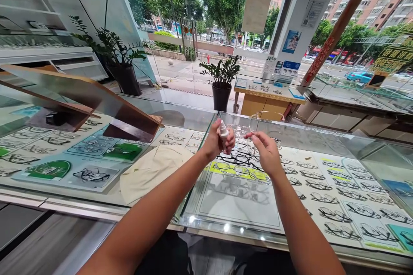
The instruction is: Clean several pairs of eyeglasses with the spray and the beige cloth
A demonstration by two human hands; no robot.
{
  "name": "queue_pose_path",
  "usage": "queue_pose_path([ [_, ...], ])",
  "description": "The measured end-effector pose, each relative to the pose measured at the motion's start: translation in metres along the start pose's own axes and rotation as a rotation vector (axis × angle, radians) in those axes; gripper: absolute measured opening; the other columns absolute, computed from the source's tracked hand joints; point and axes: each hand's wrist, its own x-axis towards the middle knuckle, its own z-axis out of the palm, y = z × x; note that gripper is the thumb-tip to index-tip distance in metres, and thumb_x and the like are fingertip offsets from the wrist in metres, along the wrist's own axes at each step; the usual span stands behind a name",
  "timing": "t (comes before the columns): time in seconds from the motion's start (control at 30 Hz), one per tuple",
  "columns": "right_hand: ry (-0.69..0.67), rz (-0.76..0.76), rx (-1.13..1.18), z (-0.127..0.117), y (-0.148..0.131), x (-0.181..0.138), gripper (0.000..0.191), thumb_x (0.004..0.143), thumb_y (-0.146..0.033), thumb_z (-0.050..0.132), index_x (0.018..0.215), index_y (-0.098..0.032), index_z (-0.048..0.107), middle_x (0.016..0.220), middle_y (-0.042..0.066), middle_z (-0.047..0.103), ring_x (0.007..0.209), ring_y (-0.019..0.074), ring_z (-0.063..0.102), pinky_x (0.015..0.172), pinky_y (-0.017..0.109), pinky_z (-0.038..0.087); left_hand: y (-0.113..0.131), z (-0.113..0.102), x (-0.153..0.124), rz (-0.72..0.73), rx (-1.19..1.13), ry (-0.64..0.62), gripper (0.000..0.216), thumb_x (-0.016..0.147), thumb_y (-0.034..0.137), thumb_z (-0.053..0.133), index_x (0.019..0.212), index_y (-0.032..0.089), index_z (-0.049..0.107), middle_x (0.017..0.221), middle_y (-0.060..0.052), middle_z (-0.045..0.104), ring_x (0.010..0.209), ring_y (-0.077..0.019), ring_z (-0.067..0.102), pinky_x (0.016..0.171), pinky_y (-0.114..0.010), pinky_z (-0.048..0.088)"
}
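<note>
My left hand (pixel 213 141) is wrapped round a small white bottle (pixel 223 131) with a pointed nozzle, held upright above the glass counter. To its right, my right hand (pixel 266 151) pinches a pair of thin-rimmed glasses (pixel 254 123) between thumb and fingers. One round clear lens stands up above the fingertips; the rest of the frame is thin and hard to make out. Bottle and glasses are apart. Below both hands, rows of glasses lie under the counter's glass top, some on a yellow strip (pixel 238 170). A cream cloth (pixel 155 171) lies on the counter left of my left forearm.
The glass display counter (pixel 232 227) spans the front, holding many glasses. Tilted wooden-edged panels (pixel 129 111) stand on its left part. Potted plants (pixel 221 94) stand behind it, by the window. A wooden table (pixel 267 105) with more glasses stands at the back right.
</note>
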Motion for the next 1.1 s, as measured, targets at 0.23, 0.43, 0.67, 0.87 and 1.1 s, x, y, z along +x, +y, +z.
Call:
queue_pose_path([
  [0.23,-0.148,0.022,0.118,0.011,0.000,-0.003,0.031,0.100,-0.047,0.059,0.098,-0.024,0.079,0.103,0.005,0.080,0.102,0.0265,0.070,0.101,0.042,0.051,-0.014,0.000,0.004,0.161,0.372,0.122,0.070,0.083,0.086,0.053,0.065,0.018,0.060,0.058,-0.001,0.051,0.050,-0.0116,0.043,0.048,-0.026,0.031],
  [0.43,-0.199,0.055,0.181,0.015,-0.003,-0.004,0.033,0.099,-0.050,0.059,0.096,-0.024,0.079,0.099,0.005,0.079,0.104,0.0281,0.070,0.101,0.044,0.052,-0.014,0.000,0.005,0.218,0.494,0.143,0.069,0.085,0.084,0.053,0.060,0.020,0.048,0.059,-0.001,0.050,0.053,-0.0118,0.041,0.051,-0.028,0.031],
  [0.67,-0.226,0.056,0.204,0.016,0.004,-0.003,0.031,0.099,-0.049,0.060,0.090,-0.024,0.076,0.097,0.004,0.077,0.099,0.0271,0.069,0.104,0.045,0.050,-0.014,0.003,0.003,0.193,0.440,0.128,0.070,0.082,0.087,0.055,0.064,0.020,0.050,0.063,-0.002,0.055,0.054,-0.0116,0.042,0.051,-0.028,0.030],
  [0.87,-0.086,0.077,0.242,0.011,0.011,0.001,0.035,0.099,-0.054,0.058,0.099,-0.024,0.076,0.108,0.008,0.080,0.107,0.0286,0.071,0.105,0.046,0.052,-0.014,0.000,0.002,0.199,0.561,0.143,0.072,0.088,0.088,0.045,0.062,0.020,0.051,0.058,0.001,0.046,0.052,-0.0122,0.039,0.051,-0.028,0.029],
  [1.1,0.014,0.107,0.294,0.006,0.014,0.005,0.033,0.099,-0.052,0.056,0.102,-0.024,0.073,0.112,0.010,0.081,0.109,0.0289,0.073,0.100,0.047,0.055,-0.034,0.002,0.005,0.144,0.714,-0.005,0.068,0.099,0.074,0.041,0.056,0.021,0.042,0.054,0.001,0.042,0.054,-0.0135,0.036,0.054,-0.030,0.025],
])
